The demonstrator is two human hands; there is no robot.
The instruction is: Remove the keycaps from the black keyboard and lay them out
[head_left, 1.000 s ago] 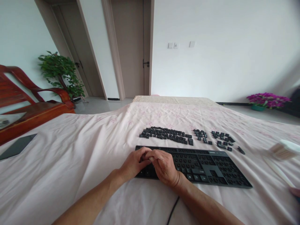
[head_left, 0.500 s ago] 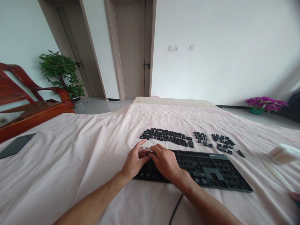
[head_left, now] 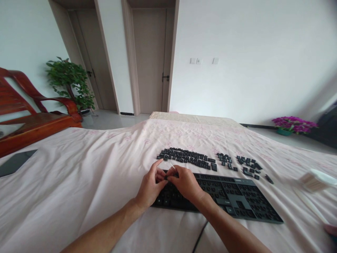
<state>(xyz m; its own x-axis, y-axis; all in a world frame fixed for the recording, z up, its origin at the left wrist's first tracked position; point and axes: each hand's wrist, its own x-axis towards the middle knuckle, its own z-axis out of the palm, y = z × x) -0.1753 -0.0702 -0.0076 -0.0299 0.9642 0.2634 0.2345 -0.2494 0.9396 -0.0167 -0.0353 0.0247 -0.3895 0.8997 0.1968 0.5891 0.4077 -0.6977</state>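
Observation:
A black keyboard (head_left: 239, 200) with many keycaps off lies on the pink cloth. Over its left end, my left hand (head_left: 151, 182) is closed, thumb and fingers pinching a small dark piece (head_left: 166, 177). My right hand (head_left: 185, 182) meets it there, thumb and fingers closed round a thin pale tool (head_left: 172, 164) whose end sticks up. Whether the right fingertips also touch the dark piece is hard to tell. Loose black keycaps (head_left: 186, 157) lie in rows behind the keyboard, with smaller groups to the right.
At the right are a clear tub of cotton swabs (head_left: 317, 180), a pale handled tool (head_left: 310, 203) and part of a person's hand (head_left: 329, 229). A dark flat slab (head_left: 17, 162) lies far left. The keyboard's cable (head_left: 200, 237) runs toward the front edge.
The thin tool has swung from nearly level to more upright in my right hand. A dark piece now shows between my fingertips. The view has tilted slightly.

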